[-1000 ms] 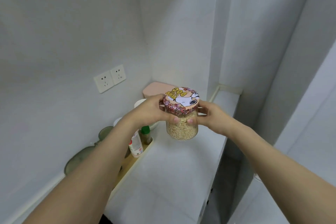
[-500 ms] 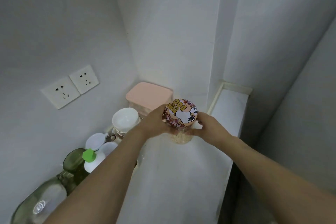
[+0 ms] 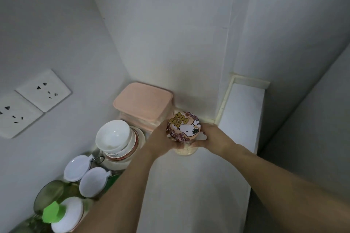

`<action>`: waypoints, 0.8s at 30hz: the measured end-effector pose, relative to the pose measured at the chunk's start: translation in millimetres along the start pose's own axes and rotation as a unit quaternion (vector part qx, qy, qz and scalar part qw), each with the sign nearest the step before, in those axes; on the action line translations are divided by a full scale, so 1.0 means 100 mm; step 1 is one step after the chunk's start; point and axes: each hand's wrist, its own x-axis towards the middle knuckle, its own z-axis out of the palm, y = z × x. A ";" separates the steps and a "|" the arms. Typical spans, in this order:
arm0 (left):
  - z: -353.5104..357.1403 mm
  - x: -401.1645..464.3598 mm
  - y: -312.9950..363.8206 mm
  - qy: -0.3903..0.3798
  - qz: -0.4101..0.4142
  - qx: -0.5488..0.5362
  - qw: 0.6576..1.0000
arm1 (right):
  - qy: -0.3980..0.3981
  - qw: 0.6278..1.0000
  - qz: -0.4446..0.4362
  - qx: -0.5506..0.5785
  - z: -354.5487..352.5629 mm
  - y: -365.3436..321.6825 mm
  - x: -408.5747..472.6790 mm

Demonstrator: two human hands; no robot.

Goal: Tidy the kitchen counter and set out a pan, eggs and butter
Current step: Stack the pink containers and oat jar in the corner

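Left hand (image 3: 161, 142) and right hand (image 3: 212, 138) curl round an oat-filled jar (image 3: 186, 149), apparently resting on the counter (image 3: 189, 195) near its far corner, beside a pink-lidded box (image 3: 144, 102), presumably to clear working space.

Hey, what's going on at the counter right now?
A person is holding a jar of oats with a cartoon dog lid in both hands, the left hand and right hand gripping either side. The jar is at the back corner of the white counter, beside a pink-lidded container. Whether it touches the counter cannot be told. Stacked white bowls and lidded jars line the left wall.
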 end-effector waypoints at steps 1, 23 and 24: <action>0.01 0.04 -0.03 0.000 -0.004 -0.003 1.000 | -0.003 1.000 0.007 0.000 0.02 0.02 0.03; 0.14 0.54 -0.27 0.088 0.017 -0.113 0.990 | 0.047 0.999 0.009 -0.020 0.10 0.20 0.44; 0.15 0.54 -0.27 0.092 0.016 -0.109 0.990 | 0.050 0.998 0.012 -0.021 0.10 0.20 0.44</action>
